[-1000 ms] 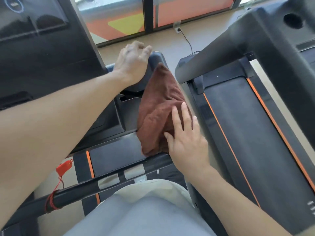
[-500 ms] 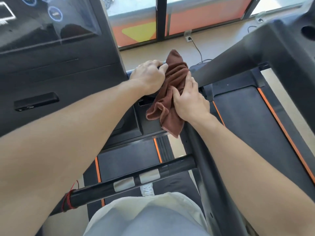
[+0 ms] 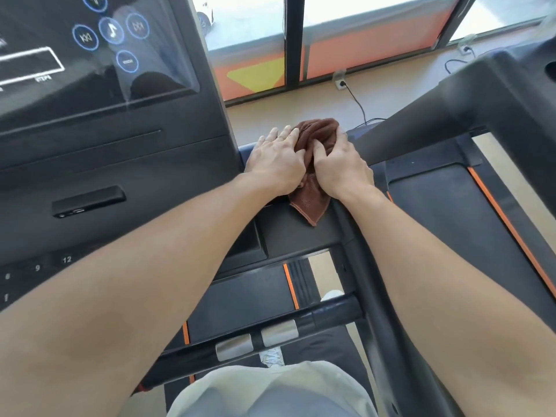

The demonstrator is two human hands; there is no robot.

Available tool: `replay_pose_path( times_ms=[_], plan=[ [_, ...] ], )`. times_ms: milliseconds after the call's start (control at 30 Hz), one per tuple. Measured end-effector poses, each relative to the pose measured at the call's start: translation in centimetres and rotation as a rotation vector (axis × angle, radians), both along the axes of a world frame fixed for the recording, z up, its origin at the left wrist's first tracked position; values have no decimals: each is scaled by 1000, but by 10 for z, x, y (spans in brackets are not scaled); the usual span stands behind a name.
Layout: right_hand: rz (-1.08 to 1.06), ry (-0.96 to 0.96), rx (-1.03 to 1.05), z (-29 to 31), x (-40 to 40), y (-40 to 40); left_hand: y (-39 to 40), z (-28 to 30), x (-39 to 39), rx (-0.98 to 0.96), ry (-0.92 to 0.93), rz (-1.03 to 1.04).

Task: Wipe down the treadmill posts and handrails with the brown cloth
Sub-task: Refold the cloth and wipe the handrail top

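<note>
Gym floor by window, non-task items around the machines.

Black phone (image 3: pixel 88 201) lies flat on the console ledge at left, below the dark touchscreen (image 3: pixel 90 46) with round blue-ringed icons and a white outlined box. Printed numbers 8, 9, 12 (image 3: pixel 66 260) along the console's lower left edge. Second treadmill (image 3: pixel 469 206) at right, black belt with orange side stripe (image 3: pixel 508 227). Wall socket (image 3: pixel 341 84) at the base of the window wall, black cable (image 3: pixel 359 106) running from it across the beige floor (image 3: pixel 285 112). Window panels (image 3: pixel 370 52) show orange and yellow film, dark frames between. White shoe (image 3: pixel 272 356) and pale trousers (image 3: pixel 270 389) at bottom edge.
</note>
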State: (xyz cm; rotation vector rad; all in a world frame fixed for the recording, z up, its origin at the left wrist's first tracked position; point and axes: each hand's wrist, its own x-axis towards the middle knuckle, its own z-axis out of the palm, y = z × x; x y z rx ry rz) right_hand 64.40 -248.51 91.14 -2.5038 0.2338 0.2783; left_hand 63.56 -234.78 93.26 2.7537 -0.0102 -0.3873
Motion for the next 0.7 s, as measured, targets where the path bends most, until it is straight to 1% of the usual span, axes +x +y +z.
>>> replay_pose_path(
  times_ms=[333, 433, 533, 633, 700],
  plan=[
    [5, 8, 28, -2, 6, -1, 0, -2, 4, 42, -21, -3],
    [42, 58, 24, 1, -2, -6, 0, -2, -3, 74, -15, -33],
    [89, 110, 57, 6, -31, -20, 5, -1, -9, 93, 6, -66],
    [99, 192, 132, 3, -80, -47, 8, 3, -6, -4, 65, -73],
    [120, 269, 94, 4, -105, -62, 10, 3, -3, 13, 68, -90]
  ],
)
